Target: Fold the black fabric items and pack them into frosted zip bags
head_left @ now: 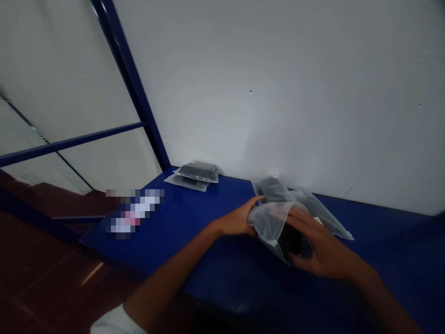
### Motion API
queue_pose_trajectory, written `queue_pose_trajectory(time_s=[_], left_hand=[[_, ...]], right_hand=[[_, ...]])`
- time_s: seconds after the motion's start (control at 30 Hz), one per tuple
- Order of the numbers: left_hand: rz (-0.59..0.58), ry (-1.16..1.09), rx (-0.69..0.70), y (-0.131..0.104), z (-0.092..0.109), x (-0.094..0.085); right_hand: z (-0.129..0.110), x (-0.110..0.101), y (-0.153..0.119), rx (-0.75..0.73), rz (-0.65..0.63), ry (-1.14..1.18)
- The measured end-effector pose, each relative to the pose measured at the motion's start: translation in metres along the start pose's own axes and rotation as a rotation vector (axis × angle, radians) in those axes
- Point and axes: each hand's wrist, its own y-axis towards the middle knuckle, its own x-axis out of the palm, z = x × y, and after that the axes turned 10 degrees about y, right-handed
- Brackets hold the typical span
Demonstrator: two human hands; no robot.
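Above the front of the blue table, my left hand (237,221) grips the closed side of a frosted plastic zip bag (268,223). The bag's mouth gapes to the right, toward my right hand (321,248). A dark, soft-looking item (291,241) sits in that opening, with my right thumb below it and my fingers curled over the top. Its exact kind cannot be made out. Just behind my hands lie another frosted bag with dark contents (273,189) and a flatter frosted bag (321,211).
Two frosted bags with dark contents (198,171) lie stacked at the back left of the blue table (194,208). A pixelated patch (135,213) covers something at the left edge. A white wall (278,93) rises behind, and a blue metal frame (128,74) stands left.
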Motion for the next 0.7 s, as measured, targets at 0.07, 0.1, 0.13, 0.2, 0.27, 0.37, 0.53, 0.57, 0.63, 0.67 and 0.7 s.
queue_pose_trajectory(time_s=[0.07, 0.1, 0.13, 0.2, 0.27, 0.37, 0.53, 0.57, 0.63, 0.67, 0.7], left_hand=[[-0.032, 0.041, 0.02, -0.002, 0.004, 0.002], [-0.036, 0.069, 0.049, -0.002, 0.006, 0.002], [-0.033, 0.1, 0.081, -0.003, 0.007, 0.002], [-0.022, 0.158, 0.123, -0.003, 0.006, 0.001], [-0.031, 0.205, 0.133, -0.004, 0.005, -0.001], [-0.041, 0.319, 0.149, -0.005, 0.004, -0.004], [0.018, 0.487, 0.169, -0.005, 0.002, -0.005], [0.025, 0.498, 0.188, -0.006, 0.002, -0.007], [0.039, 0.503, 0.221, -0.006, 0.001, -0.012], [0.046, 0.498, 0.232, -0.007, 0.0, -0.014], [0.049, 0.49, 0.237, -0.007, 0.0, -0.018]], right_hand=[[0.001, 0.002, -0.002, 0.058, -0.077, 0.013], [0.001, 0.005, -0.002, 0.067, -0.089, 0.01], [0.001, 0.01, -0.002, 0.065, -0.081, -0.003], [0.003, 0.021, 0.0, 0.039, -0.015, -0.055], [0.007, 0.033, 0.0, -0.001, 0.078, -0.117], [0.017, 0.039, -0.001, -0.063, 0.226, -0.14], [0.021, 0.017, -0.003, -0.074, 0.333, 0.165], [0.02, 0.012, -0.003, -0.064, 0.346, 0.253], [0.018, 0.005, -0.003, -0.017, 0.417, 0.41], [0.018, 0.004, -0.004, 0.026, 0.475, 0.47], [0.019, 0.003, -0.006, 0.094, 0.54, 0.508]])
